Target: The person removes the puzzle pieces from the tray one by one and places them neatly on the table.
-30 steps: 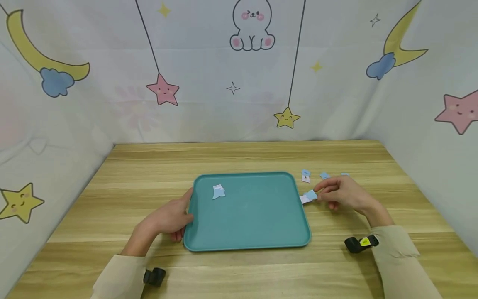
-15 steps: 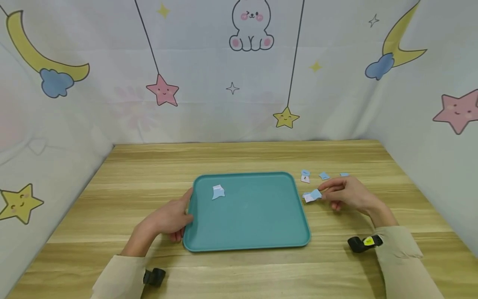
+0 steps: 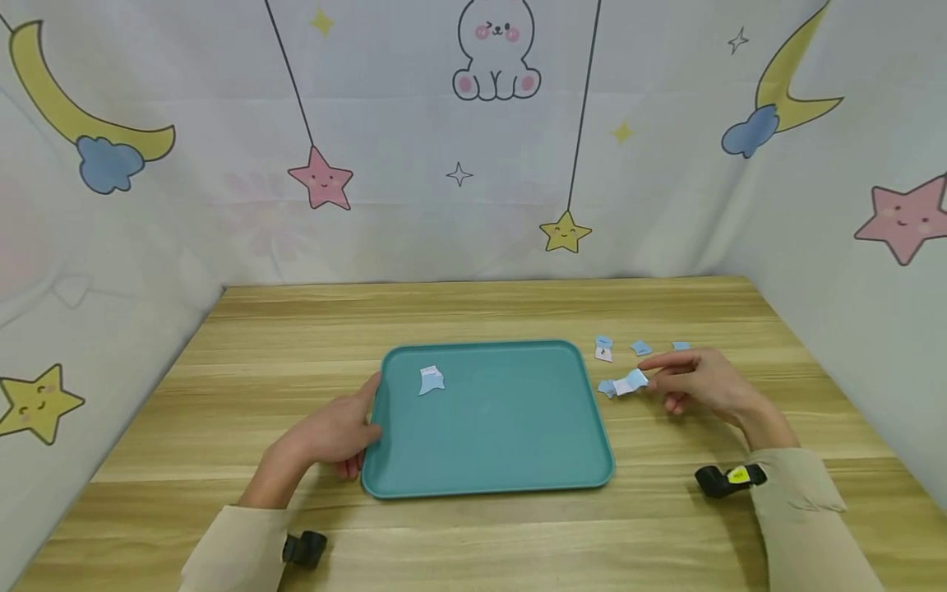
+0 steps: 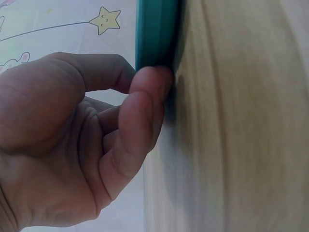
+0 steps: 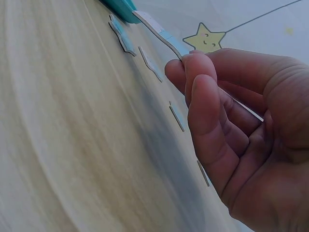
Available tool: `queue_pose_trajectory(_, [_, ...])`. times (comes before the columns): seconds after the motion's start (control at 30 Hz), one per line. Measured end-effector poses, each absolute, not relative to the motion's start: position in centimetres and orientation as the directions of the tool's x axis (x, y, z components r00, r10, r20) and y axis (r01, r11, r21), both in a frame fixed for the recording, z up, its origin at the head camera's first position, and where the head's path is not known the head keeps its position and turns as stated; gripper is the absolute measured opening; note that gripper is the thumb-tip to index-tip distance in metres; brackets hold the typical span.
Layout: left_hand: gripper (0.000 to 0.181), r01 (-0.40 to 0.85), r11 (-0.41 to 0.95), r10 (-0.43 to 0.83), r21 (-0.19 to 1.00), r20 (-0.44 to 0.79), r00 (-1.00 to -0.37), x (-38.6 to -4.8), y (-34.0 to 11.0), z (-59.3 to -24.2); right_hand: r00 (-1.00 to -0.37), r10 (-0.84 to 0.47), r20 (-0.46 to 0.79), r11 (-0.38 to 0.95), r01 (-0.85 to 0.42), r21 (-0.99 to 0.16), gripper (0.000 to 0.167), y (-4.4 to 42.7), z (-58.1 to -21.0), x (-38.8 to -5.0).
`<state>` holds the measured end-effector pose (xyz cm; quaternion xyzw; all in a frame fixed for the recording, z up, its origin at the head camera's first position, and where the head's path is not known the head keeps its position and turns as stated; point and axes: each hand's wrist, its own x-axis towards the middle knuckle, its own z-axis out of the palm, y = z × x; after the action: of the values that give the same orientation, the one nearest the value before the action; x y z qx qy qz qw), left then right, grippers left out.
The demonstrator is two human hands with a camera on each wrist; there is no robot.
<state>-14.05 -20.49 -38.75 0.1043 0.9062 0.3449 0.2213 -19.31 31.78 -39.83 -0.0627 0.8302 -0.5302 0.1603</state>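
My right hand [image 3: 703,385] pinches a blue-and-white flat puzzle piece [image 3: 631,381] between thumb and fingertips. In the right wrist view, this held piece [image 5: 157,29] is raised above the table. Just left of it, close to the tray's right edge, a blue puzzle piece [image 3: 607,388] lies on the wood. My left hand [image 3: 336,427] grips the left edge of the teal tray [image 3: 488,427], thumb at the rim. Its curled fingers [image 4: 137,116] meet the tray's edge in the left wrist view. Inside the tray, at upper left, lies another blue-and-white piece [image 3: 431,381].
Behind the right hand, several more pieces lie in a row: a blue-and-white one [image 3: 603,349], a blue one [image 3: 640,349] and a partly hidden one [image 3: 681,346]. A wooden table [image 3: 473,543] carries everything. Printed cloth [image 3: 399,214] hangs at the back and sides.
My right hand has drawn the held piece rightward, away from the tray's edge. The blue piece on the table beside the tray now shows more fully. The left hand and tray stay put.
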Motion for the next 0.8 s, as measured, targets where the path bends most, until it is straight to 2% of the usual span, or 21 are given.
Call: queue_pose_trajectory(0.8, [0.086,0.048,0.742,0.346,0.669,-0.32,-0.882,-13.9,-20.6,-38.9,-0.956,-0.225,-0.188,0.41,0.082,-0.908,0.047,33.3,-40.4,-19.3])
